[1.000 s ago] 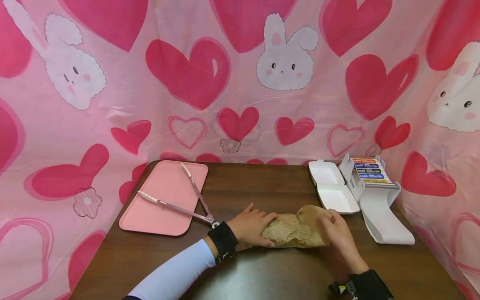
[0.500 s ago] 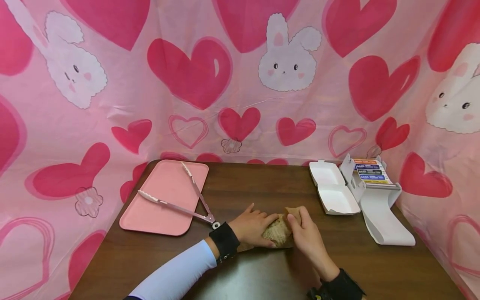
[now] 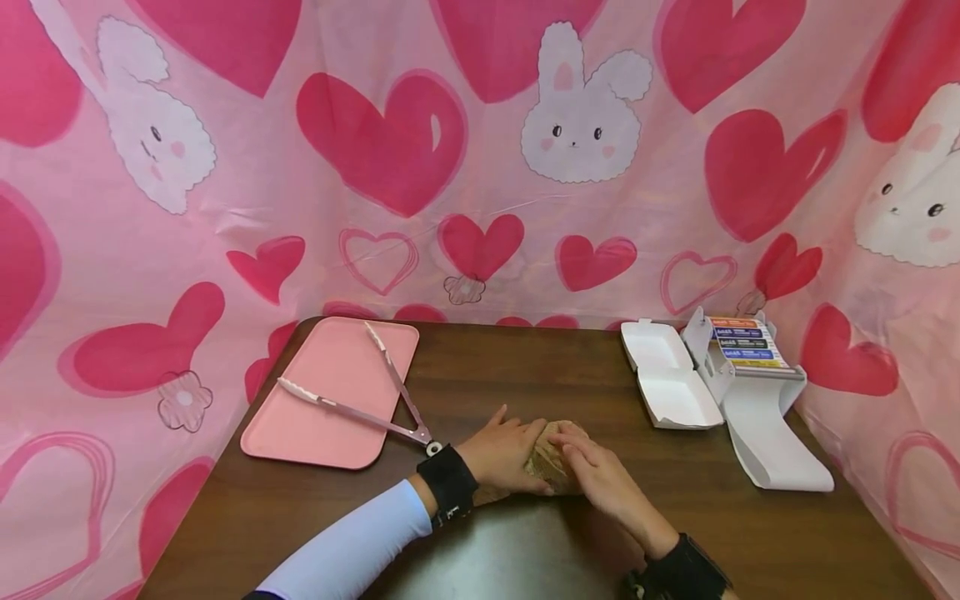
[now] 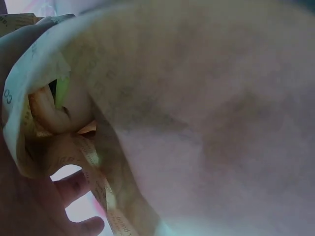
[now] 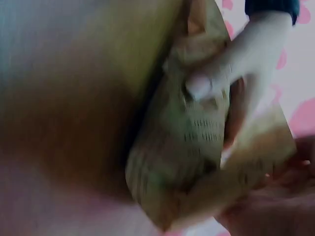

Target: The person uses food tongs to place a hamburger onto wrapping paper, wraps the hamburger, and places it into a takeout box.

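A sandwich wrapped in printed brown paper (image 3: 547,463) lies lengthwise on the table between my hands. My left hand (image 3: 510,454) grips its left part from above, with the thumb along the near side. On the right end, my right hand (image 3: 603,477) holds the paper folded over, its fingers on top. In the left wrist view the paper's open end shows the sandwich (image 4: 47,110), with a toasted edge and a bit of green. The right wrist view shows the left thumb across the wrap (image 5: 182,142) and a paper flap (image 5: 246,174) at the blurred right hand.
Metal tongs (image 3: 405,429) with pale tips lie spread, partly on a pink tray (image 3: 337,350), at the left. At the back right stand an open white clamshell box (image 3: 678,398) and a holder with coloured boxes (image 3: 744,342), a white paper strip (image 3: 776,450) trailing forward.
My right hand has moved left with the loose right end of the paper, folding it over towards the left hand. The wrap looks shorter; the left hand stays in place.
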